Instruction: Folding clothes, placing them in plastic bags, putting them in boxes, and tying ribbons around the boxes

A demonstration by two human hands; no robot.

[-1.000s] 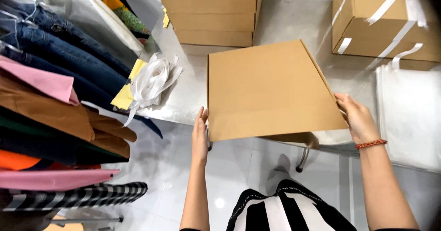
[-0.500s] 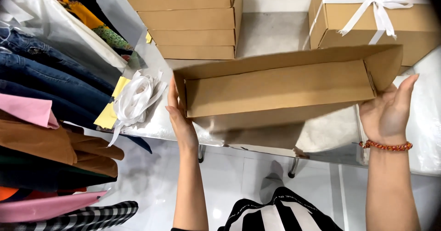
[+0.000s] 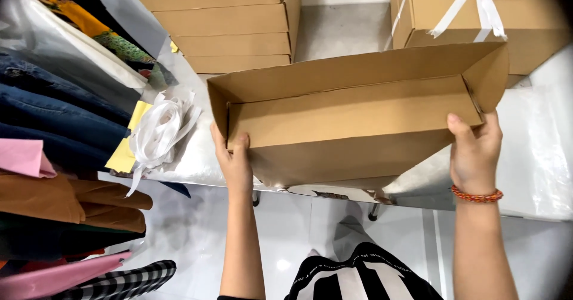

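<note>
Fingers of the left hand (image 3: 234, 162) and the right hand (image 3: 476, 151) are closed on the two ends of an open cardboard box (image 3: 352, 118), which is held tilted above the table (image 3: 537, 174). Flat boxes (image 3: 227, 25) are stacked behind it, a ribboned box (image 3: 477, 13) beside them, and folded clothes (image 3: 54, 127) lie at the left.

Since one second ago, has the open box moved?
Yes. The open box has tipped open-side up toward the stacked boxes, held by left hand and right hand.
</note>
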